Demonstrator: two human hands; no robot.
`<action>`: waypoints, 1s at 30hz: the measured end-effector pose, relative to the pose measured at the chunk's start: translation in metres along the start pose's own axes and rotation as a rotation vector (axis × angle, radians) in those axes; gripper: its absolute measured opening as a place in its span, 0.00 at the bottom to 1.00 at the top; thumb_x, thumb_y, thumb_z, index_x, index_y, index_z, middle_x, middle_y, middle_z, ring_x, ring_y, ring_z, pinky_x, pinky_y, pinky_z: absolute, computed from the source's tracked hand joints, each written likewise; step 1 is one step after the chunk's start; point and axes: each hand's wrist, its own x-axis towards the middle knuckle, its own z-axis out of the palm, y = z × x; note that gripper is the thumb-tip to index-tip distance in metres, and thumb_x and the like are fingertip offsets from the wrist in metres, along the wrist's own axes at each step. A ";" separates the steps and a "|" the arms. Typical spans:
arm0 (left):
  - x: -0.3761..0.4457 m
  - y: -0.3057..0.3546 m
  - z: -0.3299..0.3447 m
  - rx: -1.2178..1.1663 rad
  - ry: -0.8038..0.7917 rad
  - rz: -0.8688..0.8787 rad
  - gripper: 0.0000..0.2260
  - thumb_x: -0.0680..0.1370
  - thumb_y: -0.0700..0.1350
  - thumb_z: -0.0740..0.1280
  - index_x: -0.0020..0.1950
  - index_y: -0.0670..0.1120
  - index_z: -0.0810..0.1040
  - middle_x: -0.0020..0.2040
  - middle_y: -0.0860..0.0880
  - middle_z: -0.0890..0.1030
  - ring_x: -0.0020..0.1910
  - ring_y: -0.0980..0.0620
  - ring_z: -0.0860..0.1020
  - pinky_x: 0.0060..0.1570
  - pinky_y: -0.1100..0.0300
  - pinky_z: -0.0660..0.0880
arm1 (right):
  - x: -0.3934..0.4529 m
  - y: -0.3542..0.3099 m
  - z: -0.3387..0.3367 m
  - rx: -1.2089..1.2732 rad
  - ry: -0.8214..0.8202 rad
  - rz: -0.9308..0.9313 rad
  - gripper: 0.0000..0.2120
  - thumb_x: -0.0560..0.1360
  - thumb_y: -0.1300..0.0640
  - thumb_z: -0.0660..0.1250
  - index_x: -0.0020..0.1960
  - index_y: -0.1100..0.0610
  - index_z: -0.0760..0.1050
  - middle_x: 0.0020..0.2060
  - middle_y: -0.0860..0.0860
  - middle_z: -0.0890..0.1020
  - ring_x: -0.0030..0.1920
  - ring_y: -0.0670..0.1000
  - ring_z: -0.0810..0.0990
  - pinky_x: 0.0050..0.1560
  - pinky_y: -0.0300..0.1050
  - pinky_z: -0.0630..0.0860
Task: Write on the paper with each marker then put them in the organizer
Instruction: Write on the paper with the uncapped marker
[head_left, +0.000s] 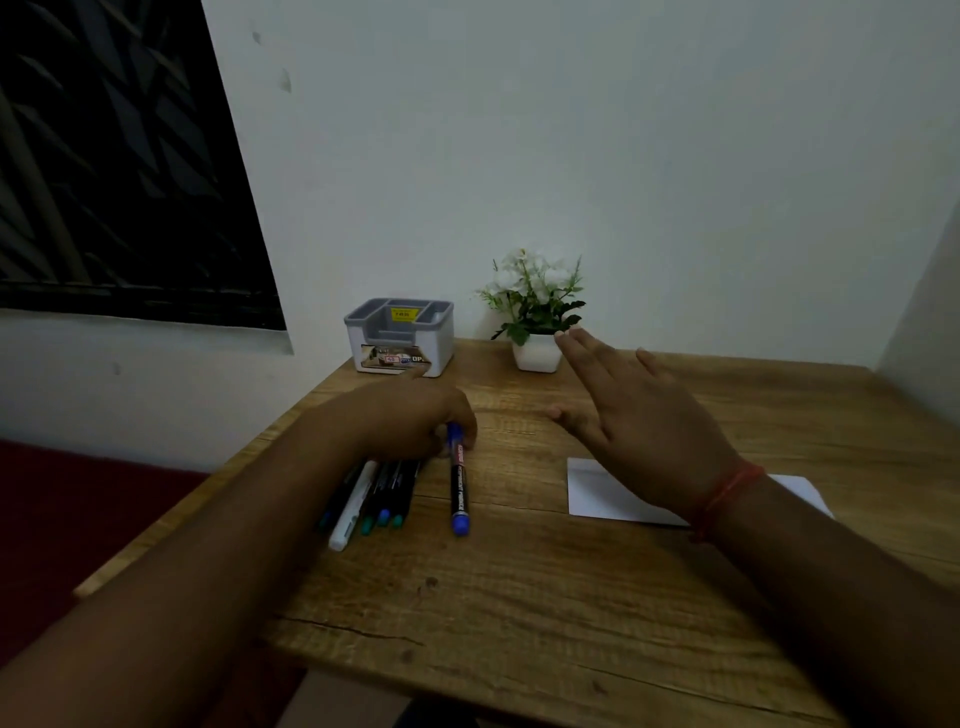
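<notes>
Blue marker lying on the wooden surface, barrel running toward the person, blue end nearest, far end tucked under the left hand. Probably light, stiff and smooth-sided, so likely to roll on the flat top if nudged; best taken mid-barrel, around the printed label, between thumb and fingertips, leaving the cap end free to pull off. Left hand curled over the far tip, fingers apparently closing on it, though too shadowed to tell a firm pinch from a mere touch. Just left of it, a bunch of other markers lying side by side, one white, the rest dark with green and blue ends, partly hidden under the same forearm. Right hand raised above the surface, fingers straight and spread, holding nothing, red thread at the wrist. Paper flat beneath that wrist, thin and liable to slide while being written on, so worth pinning down with the free hand. Organizer grey and white at the far edge by the wall, compartments seemingly without markers as yet. Potted plant just to its right.
</notes>
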 end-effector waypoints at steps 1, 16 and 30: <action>0.001 -0.001 0.000 -0.027 0.015 -0.001 0.17 0.76 0.41 0.69 0.60 0.59 0.78 0.63 0.59 0.76 0.61 0.58 0.72 0.65 0.56 0.69 | -0.001 0.005 0.001 0.022 0.015 0.013 0.37 0.79 0.32 0.43 0.82 0.49 0.45 0.82 0.48 0.53 0.80 0.48 0.59 0.79 0.53 0.54; 0.068 0.065 -0.021 -0.378 0.378 0.207 0.07 0.80 0.46 0.65 0.56 0.56 0.76 0.50 0.60 0.74 0.50 0.62 0.72 0.50 0.64 0.70 | -0.003 0.035 0.007 0.552 0.129 0.133 0.20 0.76 0.46 0.71 0.67 0.47 0.74 0.47 0.40 0.80 0.44 0.39 0.80 0.44 0.31 0.75; 0.072 0.075 0.011 -0.676 0.409 0.195 0.11 0.83 0.46 0.58 0.44 0.55 0.75 0.40 0.56 0.76 0.42 0.60 0.73 0.42 0.64 0.68 | -0.005 0.019 0.009 1.243 0.247 0.490 0.07 0.77 0.60 0.71 0.45 0.64 0.78 0.33 0.57 0.83 0.30 0.53 0.83 0.34 0.47 0.82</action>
